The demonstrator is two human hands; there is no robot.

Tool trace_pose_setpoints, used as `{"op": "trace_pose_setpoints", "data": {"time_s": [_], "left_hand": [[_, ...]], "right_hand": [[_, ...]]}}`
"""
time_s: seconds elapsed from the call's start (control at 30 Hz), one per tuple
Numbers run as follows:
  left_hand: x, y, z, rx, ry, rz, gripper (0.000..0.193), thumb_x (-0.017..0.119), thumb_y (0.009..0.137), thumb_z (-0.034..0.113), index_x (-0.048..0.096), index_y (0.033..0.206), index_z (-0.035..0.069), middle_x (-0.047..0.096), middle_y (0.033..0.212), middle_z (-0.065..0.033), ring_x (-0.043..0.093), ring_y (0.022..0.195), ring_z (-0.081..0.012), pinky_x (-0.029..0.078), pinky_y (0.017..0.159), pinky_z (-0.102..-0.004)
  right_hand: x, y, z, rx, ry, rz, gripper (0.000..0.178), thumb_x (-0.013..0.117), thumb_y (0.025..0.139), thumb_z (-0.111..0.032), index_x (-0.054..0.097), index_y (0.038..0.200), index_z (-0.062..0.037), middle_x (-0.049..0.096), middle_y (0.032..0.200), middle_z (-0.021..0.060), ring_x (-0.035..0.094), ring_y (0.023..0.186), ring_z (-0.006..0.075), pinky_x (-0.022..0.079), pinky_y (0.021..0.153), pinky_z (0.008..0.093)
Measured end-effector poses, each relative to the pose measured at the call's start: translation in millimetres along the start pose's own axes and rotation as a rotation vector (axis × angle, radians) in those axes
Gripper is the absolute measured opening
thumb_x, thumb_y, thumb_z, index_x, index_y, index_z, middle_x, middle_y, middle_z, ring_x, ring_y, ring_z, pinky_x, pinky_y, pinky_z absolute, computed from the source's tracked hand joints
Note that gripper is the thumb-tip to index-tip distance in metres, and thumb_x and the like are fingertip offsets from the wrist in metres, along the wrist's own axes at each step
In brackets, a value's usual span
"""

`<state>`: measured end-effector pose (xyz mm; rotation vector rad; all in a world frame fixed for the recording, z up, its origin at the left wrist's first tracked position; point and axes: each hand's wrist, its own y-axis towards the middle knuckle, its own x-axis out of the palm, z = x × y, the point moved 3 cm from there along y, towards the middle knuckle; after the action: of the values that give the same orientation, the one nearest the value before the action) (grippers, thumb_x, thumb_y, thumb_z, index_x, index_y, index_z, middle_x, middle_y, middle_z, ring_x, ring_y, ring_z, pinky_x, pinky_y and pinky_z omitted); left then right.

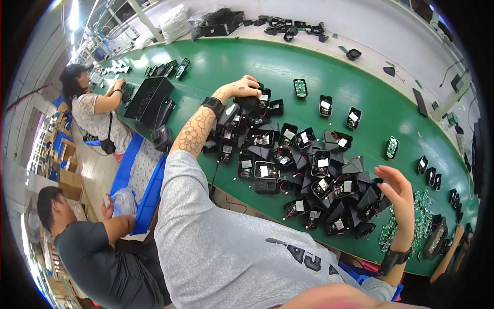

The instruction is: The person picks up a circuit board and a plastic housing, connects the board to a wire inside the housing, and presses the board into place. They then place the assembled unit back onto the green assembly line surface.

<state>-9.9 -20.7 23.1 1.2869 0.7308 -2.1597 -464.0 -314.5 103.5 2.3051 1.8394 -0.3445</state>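
A heap of black plastic housings [320, 164] with circuit parts, white blocks and thin red-and-black wires inside lies in front of me. At its far left end my left hand [242, 88] is closed, the fingers curled over a black housing [264, 98]; its underside is hidden. On the right my right hand [400, 193] is raised beside the heap, thumb and fingers apart. A small dark piece shows near the thumb tip, and I cannot tell whether it touches. Below that hand lies a pile of green circuit boards [423, 216].
Single housings, one with a green board [300, 88], stand in a row along the green table [236, 62]. A black bin [149, 100] and a blue tray [127, 167] are at left. Two people work on the left; another person's arm [446, 255] reaches in at right.
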Motion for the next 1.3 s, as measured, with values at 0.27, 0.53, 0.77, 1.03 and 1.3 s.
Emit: {"op": "trace_pose_setpoints", "data": {"time_s": [0.27,0.53,0.77,1.03,1.3], "left_hand": [[-14.4,-50.2,-55.0,0.021,0.158,-0.018,0.047,0.064,0.077,0.044,0.067,0.111,0.011,0.047,0.130,-0.0105,0.048,0.120,-0.0288,0.039,0.101,-0.0384],[-28.1,-75.9,-82.2,-0.287,0.261,0.072,0.051,0.060,0.079,0.048,0.064,0.119,0.016,0.044,0.135,-0.0169,0.047,0.122,-0.0345,0.040,0.102,-0.0411],[-38.9,-118.1,-141.7,-0.818,0.310,0.224,0.061,0.063,0.075,0.058,0.065,0.118,0.015,0.045,0.135,-0.0182,0.054,0.115,-0.0377,0.044,0.098,-0.0433],[-57.8,-150.1,-139.5,-0.632,0.056,0.417,0.046,0.055,0.084,0.046,0.063,0.113,0.012,0.068,0.100,-0.0156,0.064,0.096,-0.0321,0.050,0.085,-0.0405],[-7.0,-238.1,-99.1,-0.375,0.129,1.007,0.049,0.051,0.093,0.041,0.054,0.121,0.001,0.059,0.114,-0.0252,0.055,0.108,-0.0407,0.044,0.091,-0.0444]], "right_hand": [[-20.7,-36.1,32.4,0.063,0.159,0.129,0.037,0.057,0.090,-0.017,0.055,0.122,0.0014,0.062,0.117,0.0134,0.057,0.112,0.0207,0.048,0.092,0.0342],[-29.7,-51.2,49.4,0.072,0.268,0.203,0.033,0.056,0.092,-0.017,0.056,0.120,0.0023,0.063,0.112,0.0139,0.060,0.108,0.0215,0.049,0.090,0.0342],[-35.2,-55.3,61.3,0.087,0.306,0.213,0.033,0.055,0.093,-0.016,0.056,0.120,0.0026,0.063,0.111,0.0137,0.060,0.107,0.0218,0.049,0.092,0.0350],[-35.5,-52.8,57.8,0.082,0.283,0.204,0.033,0.055,0.094,-0.017,0.056,0.121,0.0013,0.063,0.111,0.0125,0.059,0.108,0.0217,0.047,0.094,0.0361],[-41.6,-73.8,59.8,0.030,0.257,0.274,0.033,0.051,0.095,-0.015,0.054,0.122,0.0034,0.061,0.112,0.0136,0.058,0.110,0.0233,0.046,0.096,0.0373]]}}
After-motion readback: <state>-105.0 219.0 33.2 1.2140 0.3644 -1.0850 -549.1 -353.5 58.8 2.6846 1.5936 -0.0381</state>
